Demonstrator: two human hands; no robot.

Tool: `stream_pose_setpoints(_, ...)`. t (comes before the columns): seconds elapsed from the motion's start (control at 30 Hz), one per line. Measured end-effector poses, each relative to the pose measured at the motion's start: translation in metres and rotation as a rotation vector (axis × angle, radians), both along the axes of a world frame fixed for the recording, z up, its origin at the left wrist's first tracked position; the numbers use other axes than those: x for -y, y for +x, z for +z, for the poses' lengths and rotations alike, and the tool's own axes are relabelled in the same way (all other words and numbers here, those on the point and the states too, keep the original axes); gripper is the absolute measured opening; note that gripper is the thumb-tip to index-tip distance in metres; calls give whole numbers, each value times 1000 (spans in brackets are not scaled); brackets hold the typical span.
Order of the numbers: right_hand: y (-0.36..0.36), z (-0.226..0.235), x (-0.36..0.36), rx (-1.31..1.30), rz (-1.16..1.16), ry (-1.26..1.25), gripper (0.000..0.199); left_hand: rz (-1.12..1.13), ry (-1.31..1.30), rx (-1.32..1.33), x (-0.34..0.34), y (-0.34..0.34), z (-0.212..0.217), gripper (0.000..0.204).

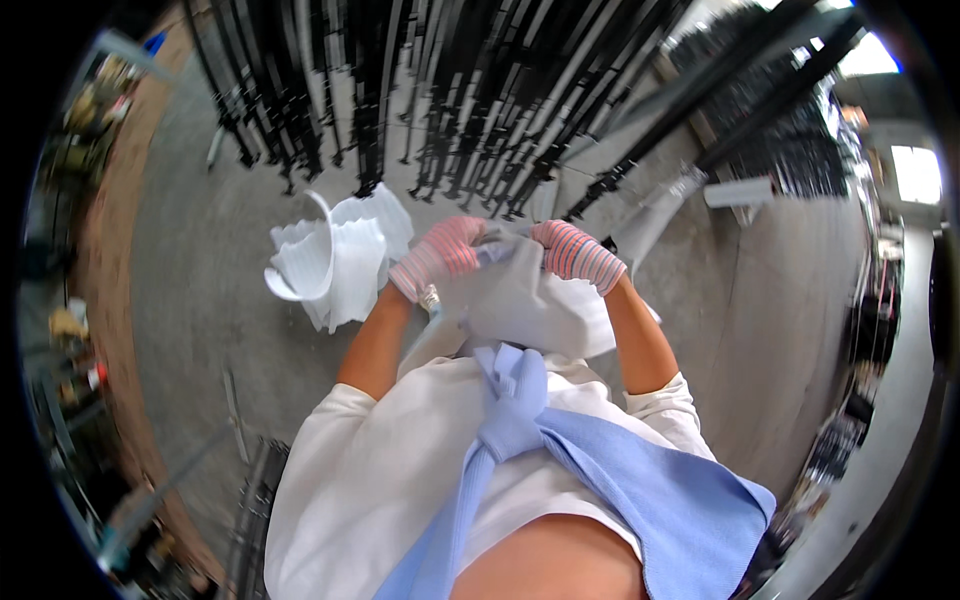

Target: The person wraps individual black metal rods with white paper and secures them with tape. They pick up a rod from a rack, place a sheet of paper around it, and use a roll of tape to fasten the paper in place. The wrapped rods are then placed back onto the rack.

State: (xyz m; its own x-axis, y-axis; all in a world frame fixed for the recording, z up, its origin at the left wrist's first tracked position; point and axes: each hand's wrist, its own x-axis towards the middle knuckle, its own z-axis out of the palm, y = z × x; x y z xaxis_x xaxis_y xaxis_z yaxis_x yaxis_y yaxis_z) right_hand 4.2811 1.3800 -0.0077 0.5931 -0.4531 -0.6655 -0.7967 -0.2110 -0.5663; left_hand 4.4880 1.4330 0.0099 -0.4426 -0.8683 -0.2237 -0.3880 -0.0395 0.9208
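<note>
Both my hands wear striped pink-and-grey knit gloves and are closed on the top edge of a whitish sheet, plastic or foam (530, 290). My left hand (448, 250) grips its left side. A short way off, my right hand (578, 254) grips the right side. The sheet hangs bunched and creased between them, in front of my white top. Motion blur softens the left glove, and the folds hide my fingertips. To the left of my left hand lie curled, ridged white foam sheets (350, 255) on the floor.
Many long black rods (370, 110) stand packed together ahead. On the right, a rod is covered in clear plastic (655, 205). A stack of dark wrapped lengths (760, 110) lies at the far right. Black bars (258, 510) are behind me on the left, on a grey concrete floor (190, 300).
</note>
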Motion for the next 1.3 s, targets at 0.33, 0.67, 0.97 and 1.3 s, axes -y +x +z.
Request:
stream_pose_setpoints(0.33, -102, -95, -93, 774, -754, 240, 26, -136, 229, -469, 114, -134, -50, 22)
stream_pose_setpoints(0.67, -145, -76, -86, 1230, -1175, 837, 69, -847, 378, 164, 120, -119, -4, 48)
stream_pose_setpoints(0.97, -223, -35, 1, 840, -555, 312, 15, 706, 1055, -219, 201, -190, -31, 43)
stream_pose_setpoints(1.3, -202, -78, 50, 48, -427, -154, 17, -71, 1830, -1743, 314, -191, -229, 18)
